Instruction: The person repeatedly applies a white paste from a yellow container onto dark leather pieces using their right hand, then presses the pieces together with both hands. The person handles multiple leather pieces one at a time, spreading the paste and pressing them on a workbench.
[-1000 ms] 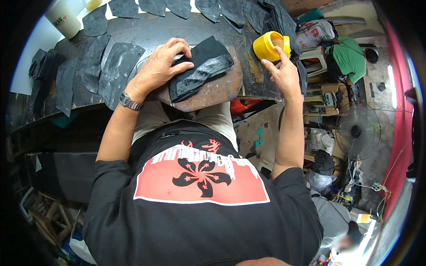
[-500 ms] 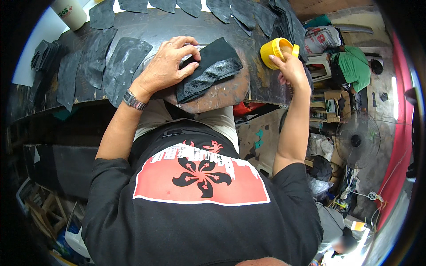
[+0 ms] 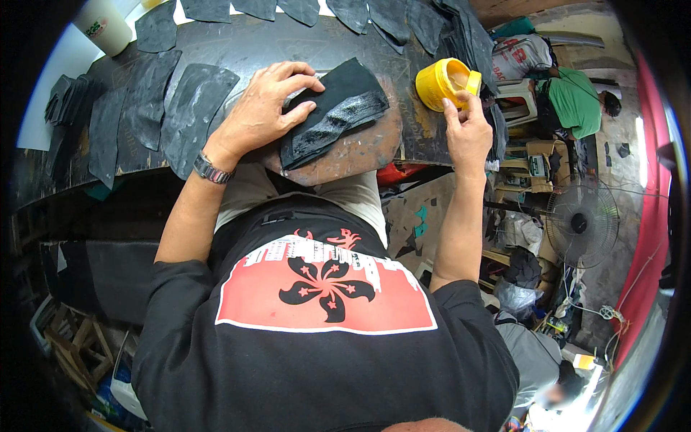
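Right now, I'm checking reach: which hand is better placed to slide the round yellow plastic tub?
Likely the right hand, beside the yellow tub; the left hand rests on flat black pieces.

Landmark: yellow round plastic tub (image 3: 430,88). Lower right side partly covered by right hand (image 3: 471,137); its fingertip grip cannot be told. Left of tub: left hand (image 3: 263,111) hides one edge of black folded sheet stack (image 3: 338,115). Up-left of tub: dark grey flat pieces (image 3: 299,9), cut by top edge. Down-right of tub: grey round caged fan (image 3: 581,223), blades indistinct.
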